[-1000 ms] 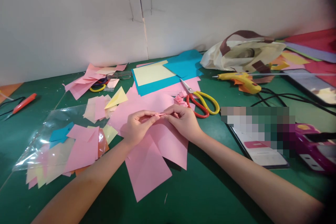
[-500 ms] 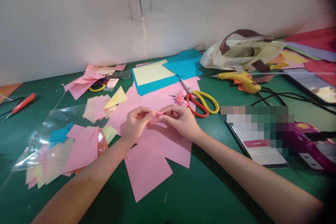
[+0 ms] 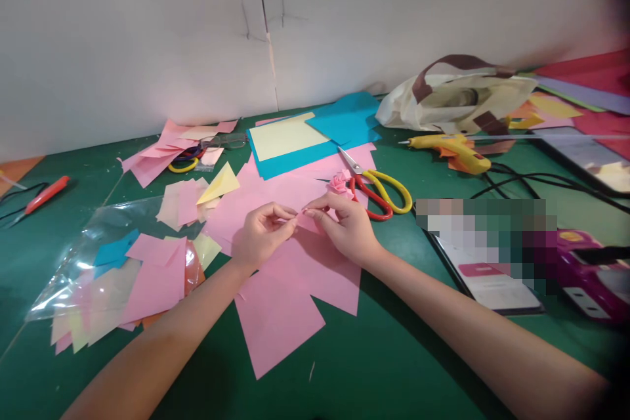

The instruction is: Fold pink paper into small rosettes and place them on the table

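My left hand (image 3: pixel 266 233) and my right hand (image 3: pixel 347 226) meet over pink paper sheets (image 3: pixel 290 302), thumbs and forefingers pinched. Between the fingertips is a small piece of pink paper (image 3: pixel 309 220), partly hidden and hard to tell from the pink sheets below. Just beyond my right hand sits a pink paper rose (image 3: pixel 339 182). It lies beside scissors (image 3: pixel 378 190) with one red and one yellow handle, blades pointing away from me.
Blue sheets (image 3: pixel 349 119) and a cream sheet (image 3: pixel 285 138) lie at the back. A clear plastic bag (image 3: pixel 63 282) with paper scraps is at left. To the right are a yellow glue gun (image 3: pixel 455 147), a cloth bag (image 3: pixel 403 105), a phone (image 3: pixel 492 285) and a red-handled tool (image 3: pixel 46 195) far left.
My fingers have shifted on the small pink paper, and a narrow gap now shows between the fingertips of my two hands. The left hand has moved slightly right and lower.
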`<state>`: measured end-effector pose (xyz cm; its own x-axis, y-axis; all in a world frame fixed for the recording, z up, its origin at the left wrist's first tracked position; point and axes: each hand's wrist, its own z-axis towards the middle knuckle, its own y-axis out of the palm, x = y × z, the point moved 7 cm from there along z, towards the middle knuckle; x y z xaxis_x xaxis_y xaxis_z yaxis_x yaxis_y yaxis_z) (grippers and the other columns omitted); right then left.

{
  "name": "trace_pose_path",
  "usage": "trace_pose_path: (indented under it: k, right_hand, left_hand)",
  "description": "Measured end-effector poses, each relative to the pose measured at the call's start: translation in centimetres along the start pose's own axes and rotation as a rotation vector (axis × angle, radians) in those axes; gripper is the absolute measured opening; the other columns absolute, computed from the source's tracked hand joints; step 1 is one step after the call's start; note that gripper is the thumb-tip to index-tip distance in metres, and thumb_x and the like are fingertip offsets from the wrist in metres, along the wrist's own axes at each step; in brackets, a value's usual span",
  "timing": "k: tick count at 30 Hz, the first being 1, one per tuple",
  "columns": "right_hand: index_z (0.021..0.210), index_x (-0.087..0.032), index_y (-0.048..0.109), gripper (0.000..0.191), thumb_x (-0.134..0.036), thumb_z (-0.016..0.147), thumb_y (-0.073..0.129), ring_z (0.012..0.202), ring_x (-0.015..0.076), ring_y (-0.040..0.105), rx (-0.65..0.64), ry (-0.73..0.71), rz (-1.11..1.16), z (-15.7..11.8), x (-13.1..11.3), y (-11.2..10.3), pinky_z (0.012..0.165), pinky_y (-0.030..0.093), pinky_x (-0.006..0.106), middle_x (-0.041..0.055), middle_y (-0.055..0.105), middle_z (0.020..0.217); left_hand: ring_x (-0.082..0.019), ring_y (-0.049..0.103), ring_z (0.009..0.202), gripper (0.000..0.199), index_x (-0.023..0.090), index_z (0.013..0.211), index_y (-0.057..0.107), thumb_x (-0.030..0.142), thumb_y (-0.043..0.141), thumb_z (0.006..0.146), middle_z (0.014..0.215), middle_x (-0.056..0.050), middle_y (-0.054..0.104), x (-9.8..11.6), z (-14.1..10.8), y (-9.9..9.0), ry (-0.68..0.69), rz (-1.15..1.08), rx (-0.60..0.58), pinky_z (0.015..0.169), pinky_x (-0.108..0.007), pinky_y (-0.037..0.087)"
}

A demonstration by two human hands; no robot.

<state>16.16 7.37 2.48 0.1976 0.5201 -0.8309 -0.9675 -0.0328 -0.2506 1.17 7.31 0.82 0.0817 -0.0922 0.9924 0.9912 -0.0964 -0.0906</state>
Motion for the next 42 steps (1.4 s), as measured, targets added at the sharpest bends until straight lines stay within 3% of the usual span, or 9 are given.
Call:
trace_pose_path:
  k: [4,6,9,11,16,21,30,34,42]
  right_hand:
    - [0.081,-0.023,0.07,0.016,-0.02,0.088,0.056,0.07,0.0163,0.062,-0.057,-0.152,-0.061,-0.1,-0.9,0.4,0.068,0.049,0.032,0.0026,0.071,0.075]
    - [0.093,-0.024,0.069,0.013,-0.022,0.087,0.058,0.073,0.0165,0.063,-0.059,-0.116,-0.07,-0.1,-0.7,0.5,0.07,0.049,0.032,0.0025,0.071,0.079]
    - [0.113,-0.022,0.06,0.036,-0.027,0.079,0.068,0.076,0.0175,0.063,-0.042,0.039,-0.07,-0.1,0.3,0.4,0.07,0.05,0.033,0.0036,0.069,0.085]
    - [0.108,-0.02,0.06,0.037,-0.029,0.075,0.072,0.077,0.0179,0.063,-0.003,0.135,-0.034,-0.1,1.0,0.2,0.069,0.05,0.032,0.0049,0.068,0.087]
    - [0.08,-0.018,0.064,0.008,-0.025,0.078,0.066,0.074,0.0173,0.063,0.068,0.215,0.06,0.0,1.7,-0.3,0.067,0.05,0.031,0.0048,0.068,0.08]
    - [0.081,-0.019,0.066,0.011,-0.011,0.079,0.059,0.069,0.0153,0.059,0.035,-0.034,-0.079,0.1,-0.2,-0.2,0.064,0.049,0.03,0.0021,0.067,0.074]
    - [0.103,-0.027,0.068,0.03,-0.008,0.085,0.053,0.085,0.0168,0.064,0.044,-0.41,-0.25,-0.9,-2.4,0.1,0.07,0.055,0.033,0.0055,0.064,0.094]
    - [0.113,-0.031,0.064,0.04,-0.005,0.088,0.045,0.092,0.0161,0.064,-0.027,-0.44,-0.217,-1.1,-2.3,0.6,0.072,0.056,0.032,0.0059,0.063,0.103]
    - [0.101,-0.025,0.07,0.032,-0.009,0.086,0.046,0.094,0.0178,0.063,-0.115,-0.367,-0.176,-0.9,-1.8,1.1,0.077,0.057,0.035,0.0081,0.061,0.102]
  left_hand:
    - [-0.014,0.063,0.06,0.014,0.016,0.071,0.065,0.027,0.073,0.067,0.067,-0.002,0.066,-0.1,-0.2,0.2,-0.027,0.034,-0.008,0.055,-0.025,0.054]
    - [-0.015,0.064,0.063,0.014,0.017,0.072,0.066,0.029,0.073,0.068,0.068,-0.003,0.067,0.0,-0.1,0.1,-0.02,0.063,0.009,0.058,-0.026,0.054]
    - [-0.015,0.066,0.065,0.017,0.017,0.067,0.063,0.03,0.072,0.07,0.066,-0.002,0.066,0.1,0.0,-0.4,-0.004,0.053,0.067,0.063,-0.027,0.055]
    - [-0.015,0.066,0.065,0.019,0.017,0.067,0.059,0.03,0.073,0.07,0.063,0.001,0.064,0.0,0.2,-0.8,0.002,0.006,0.11,0.063,-0.026,0.055]
    - [-0.017,0.069,0.073,0.024,0.019,0.088,0.063,0.027,0.074,0.068,0.072,-0.001,0.071,-0.7,0.2,-0.6,-0.066,-0.013,0.063,0.069,-0.027,0.055]
    - [-0.021,0.07,0.082,0.022,0.016,0.089,0.071,0.029,0.07,0.072,0.09,-0.008,0.075,-0.3,0.2,-0.1,-0.039,0.024,-0.005,0.076,-0.031,0.056]
    - [-0.017,0.068,0.067,0.015,0.018,0.076,0.072,0.032,0.067,0.078,0.071,-0.004,0.073,-0.2,0.2,0.1,-0.053,-0.1,-0.053,0.07,-0.029,0.055]
    - [-0.019,0.069,0.072,0.018,0.019,0.084,0.074,0.034,0.068,0.076,0.079,-0.005,0.075,-0.6,0.3,-0.2,-0.042,-0.144,-0.037,0.068,-0.031,0.056]
    - [-0.019,0.068,0.079,0.017,0.019,0.08,0.075,0.034,0.066,0.079,0.082,-0.005,0.075,-0.8,0.4,-0.6,-0.027,-0.135,-0.012,0.074,-0.029,0.054]
